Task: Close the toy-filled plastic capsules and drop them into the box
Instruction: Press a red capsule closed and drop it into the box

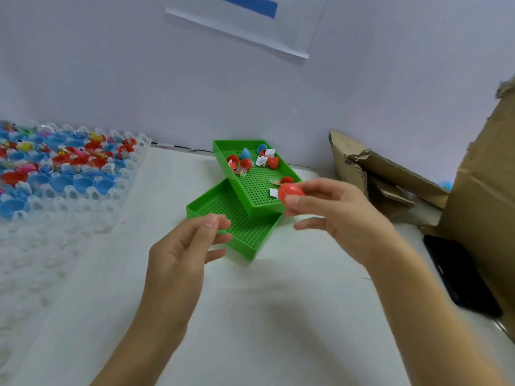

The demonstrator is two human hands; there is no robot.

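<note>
My right hand (337, 215) pinches a red capsule (289, 192) between thumb and fingertips, held above the near corner of the upper green tray (259, 201). My left hand (184, 246) hangs over the lower tray (245, 246) with fingers loosely curled, holding nothing. More capsule halves (245, 160) lie in the upper tray. The cardboard box (485, 196) stands at my right.
</note>
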